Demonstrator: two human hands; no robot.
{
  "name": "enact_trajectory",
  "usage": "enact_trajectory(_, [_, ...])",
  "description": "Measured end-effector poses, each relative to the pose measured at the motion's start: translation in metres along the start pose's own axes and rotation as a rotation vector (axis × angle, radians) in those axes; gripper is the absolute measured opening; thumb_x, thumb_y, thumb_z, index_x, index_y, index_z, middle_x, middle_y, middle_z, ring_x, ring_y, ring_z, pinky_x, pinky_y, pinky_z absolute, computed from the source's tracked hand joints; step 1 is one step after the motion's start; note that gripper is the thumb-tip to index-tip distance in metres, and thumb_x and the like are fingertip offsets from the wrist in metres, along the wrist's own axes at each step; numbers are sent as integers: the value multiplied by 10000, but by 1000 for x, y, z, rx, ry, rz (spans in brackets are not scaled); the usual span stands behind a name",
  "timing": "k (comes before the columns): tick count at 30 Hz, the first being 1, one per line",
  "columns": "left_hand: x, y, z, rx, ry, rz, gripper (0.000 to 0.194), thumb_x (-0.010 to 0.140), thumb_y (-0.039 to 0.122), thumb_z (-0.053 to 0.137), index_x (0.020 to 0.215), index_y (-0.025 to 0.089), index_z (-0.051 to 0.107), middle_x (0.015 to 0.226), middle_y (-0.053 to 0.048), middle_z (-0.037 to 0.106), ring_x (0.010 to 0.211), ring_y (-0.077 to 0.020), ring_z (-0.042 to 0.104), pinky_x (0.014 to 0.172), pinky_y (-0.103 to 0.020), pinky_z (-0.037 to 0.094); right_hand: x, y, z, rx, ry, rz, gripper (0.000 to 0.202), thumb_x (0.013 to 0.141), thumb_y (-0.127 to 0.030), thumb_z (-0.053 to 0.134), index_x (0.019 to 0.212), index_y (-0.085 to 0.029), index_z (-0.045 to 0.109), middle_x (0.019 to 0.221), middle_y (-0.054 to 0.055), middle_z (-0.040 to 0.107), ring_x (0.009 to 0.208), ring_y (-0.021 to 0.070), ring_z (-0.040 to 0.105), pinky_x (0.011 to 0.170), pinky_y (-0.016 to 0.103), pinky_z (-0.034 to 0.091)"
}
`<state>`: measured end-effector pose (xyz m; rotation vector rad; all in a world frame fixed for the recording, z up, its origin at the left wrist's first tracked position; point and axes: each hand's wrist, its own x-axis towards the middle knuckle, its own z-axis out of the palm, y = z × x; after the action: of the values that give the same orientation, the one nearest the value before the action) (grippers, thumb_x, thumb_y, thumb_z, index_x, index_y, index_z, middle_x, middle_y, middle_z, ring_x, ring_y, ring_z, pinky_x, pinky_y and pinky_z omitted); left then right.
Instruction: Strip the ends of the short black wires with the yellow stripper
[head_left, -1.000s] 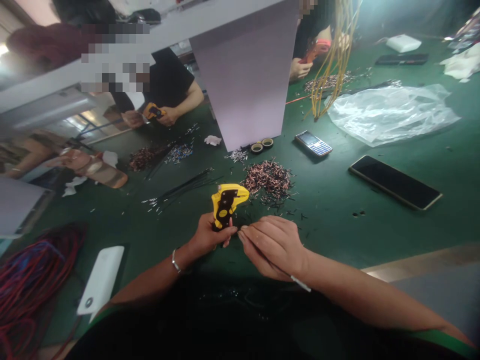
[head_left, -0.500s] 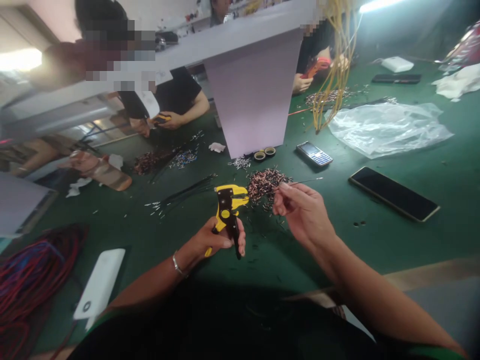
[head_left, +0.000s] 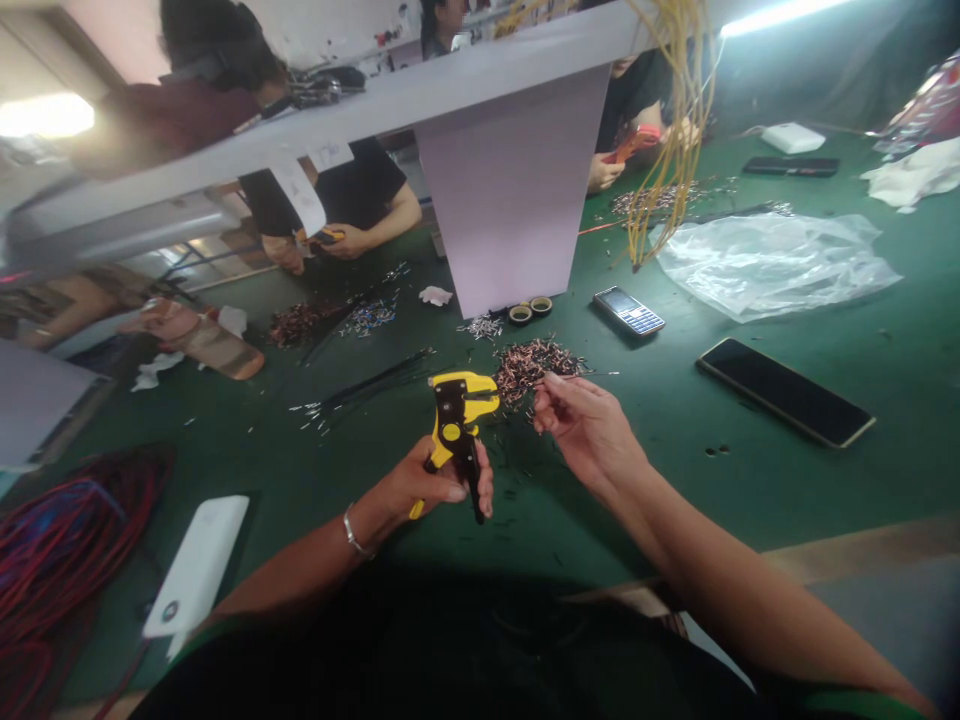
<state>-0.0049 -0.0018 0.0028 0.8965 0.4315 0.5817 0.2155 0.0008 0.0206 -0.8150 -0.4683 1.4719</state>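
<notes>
My left hand point(head_left: 442, 478) is wrapped round the handles of a yellow and black wire stripper point(head_left: 452, 410), its jaws pointing right. Pinched in the fingertips of my right hand point(head_left: 574, 405) is a thin dark wire point(head_left: 600, 374), one end of which sticks out to the right. The hand is just right of the tool's jaws, with a gap between them. Behind both lies a pile of short copper-coloured pieces point(head_left: 534, 362) on the green table point(head_left: 757, 500). Long black wires point(head_left: 367, 382) lie to the left of the tool.
A keypad phone point(head_left: 628, 311) and a large phone point(head_left: 784, 390) lie right, below a clear plastic bag point(head_left: 776, 262). Tape rolls point(head_left: 529, 310) sit by a pale upright panel point(head_left: 517, 190). A white power bank point(head_left: 199, 565) and red wire coils point(head_left: 67, 540) are left. Other people work across the table.
My right hand has moved left with the wire, closer to the stripper's jaws. My left hand and the tool have hardly moved.
</notes>
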Motion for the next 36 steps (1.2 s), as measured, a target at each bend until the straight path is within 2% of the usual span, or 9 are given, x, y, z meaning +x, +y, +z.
enact_trajectory(8, [-1,0,1,73,60,37,323,677,226,856,909,98,671,738,-62,678,659,-206,670,650,-392,577,-1,2,-1,-42,-14,7,225,699,-317,828,665,-161,669,572,-13,650,432,85,495,480,250,481])
enact_trajectory(18, [-3,-3,-1,159,154,61,219,712,172,825,817,99,647,660,-30,649,547,-171,639,560,-346,556,-1,5,0,-8,-8,48,204,680,-277,830,639,-144,681,563,-11,657,419,76,502,467,237,467])
enact_trajectory(27, [-7,-5,-1,234,195,45,240,733,213,820,799,111,612,580,-21,643,488,-168,626,515,-320,530,2,8,-2,-37,-38,76,195,700,-295,809,654,-149,690,564,-12,644,426,84,488,472,249,466])
enact_trajectory(33, [-4,-5,-1,233,300,86,298,713,247,828,723,140,550,433,52,529,326,-90,465,372,-221,410,5,11,-3,-33,-34,120,164,695,-274,788,649,-147,694,543,-20,627,427,81,480,465,239,450])
enact_trajectory(36, [-2,-3,-1,223,264,94,268,713,224,824,771,127,581,496,34,561,393,-114,528,424,-259,468,6,12,-4,-33,-25,124,156,682,-261,796,643,-147,697,536,-19,632,429,84,486,462,239,449])
